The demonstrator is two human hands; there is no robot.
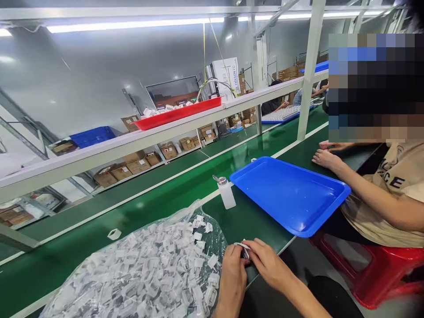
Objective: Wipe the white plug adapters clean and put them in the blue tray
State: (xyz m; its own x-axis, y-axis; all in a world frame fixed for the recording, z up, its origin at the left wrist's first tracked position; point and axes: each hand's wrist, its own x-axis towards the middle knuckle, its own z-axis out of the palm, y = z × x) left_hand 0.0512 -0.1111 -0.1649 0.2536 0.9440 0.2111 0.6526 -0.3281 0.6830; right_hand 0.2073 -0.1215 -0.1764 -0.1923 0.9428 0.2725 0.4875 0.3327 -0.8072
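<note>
My left hand [233, 276] and my right hand [266, 261] meet at the near edge of the green bench [139, 221]. Both pinch one small white plastic part [244, 248] between their fingertips; a dark piece shows inside it. Just left of my hands lies a clear plastic bag [145, 274] heaped with several small white plastic parts. One loose white part [114, 234] rests alone on the green belt beyond the bag.
A white dispenser bottle [226, 192] with a metal top stands beside an empty blue tray [291, 194]. A co-worker's arm [361, 190] reaches past the tray from a red stool [380, 274]. A red tray [175, 114] sits on the overhead shelf. Cardboard boxes line the far side.
</note>
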